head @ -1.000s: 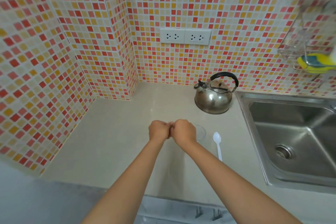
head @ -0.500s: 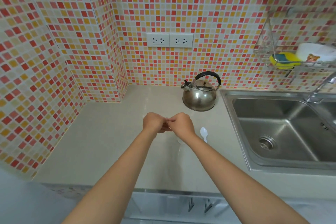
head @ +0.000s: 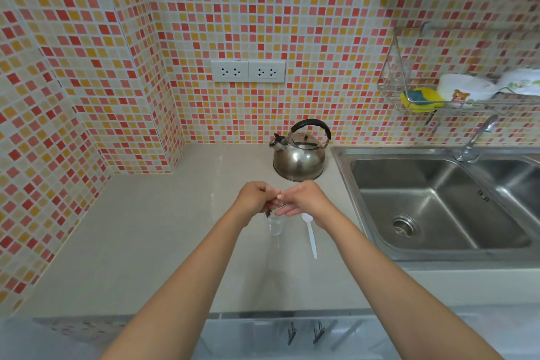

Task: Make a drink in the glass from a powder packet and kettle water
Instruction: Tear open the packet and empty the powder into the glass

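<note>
My left hand (head: 253, 199) and my right hand (head: 307, 199) meet over the counter, both pinching a small powder packet (head: 279, 197) between their fingertips. Most of the packet is hidden by the fingers. A dark bit of it hangs under my left hand. A clear glass (head: 276, 225) stands upright on the counter directly below the hands. Just right of the glass lies a white plastic spoon (head: 311, 238), bowl end away from me. The steel kettle (head: 298, 156) with a black handle stands behind the hands, near the tiled wall.
A steel double sink (head: 438, 202) with a tap (head: 474, 140) fills the right side. Above it, a wire rack (head: 415, 102) on the wall holds a yellow sponge and dishes. Two wall sockets (head: 248, 71) sit above the kettle. The beige counter (head: 146, 242) stretches left to the corner.
The view has tilted up and shifted right, showing more sink and rack. My hands have stayed together over the counter, and the glass now shows below them.
</note>
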